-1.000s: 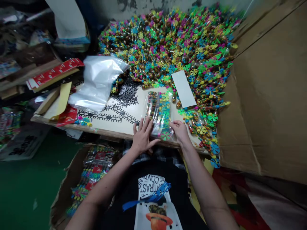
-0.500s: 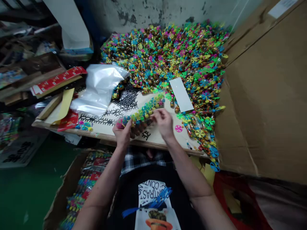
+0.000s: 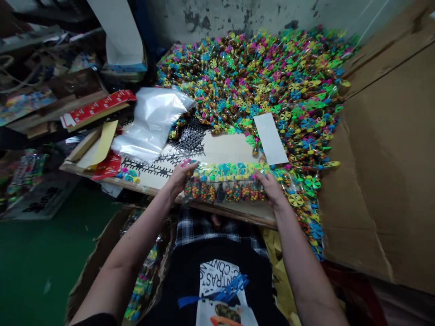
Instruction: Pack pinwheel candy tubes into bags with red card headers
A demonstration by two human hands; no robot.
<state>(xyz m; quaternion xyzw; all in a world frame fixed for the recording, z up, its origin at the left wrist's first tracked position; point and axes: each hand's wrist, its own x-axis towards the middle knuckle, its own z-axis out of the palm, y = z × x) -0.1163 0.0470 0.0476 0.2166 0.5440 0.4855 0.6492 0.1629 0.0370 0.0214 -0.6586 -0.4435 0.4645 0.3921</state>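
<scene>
A clear plastic bag (image 3: 226, 181) lies stretched between my hands above the table's front edge. Inside it is a row of small toys with colourful fan tops and bodies full of round candies. My left hand (image 3: 181, 175) is closed on the bag's left end. Its right end is gripped by my right hand (image 3: 269, 183), with the thumb on top. Just beyond my right hand, a white card (image 3: 271, 138) rests against the pile of loose fan toys (image 3: 244, 81).
Empty clear bags (image 3: 152, 122) lie on the table at left, near black plastic strips (image 3: 146, 168) and a red card (image 3: 108, 167). A large cardboard box (image 3: 384, 158) stands along the right. Below, an open carton (image 3: 98, 258) holds bagged toys.
The bag has turned from a slant to level, its candy side now facing up at me. My right hand has moved right to its far end.
</scene>
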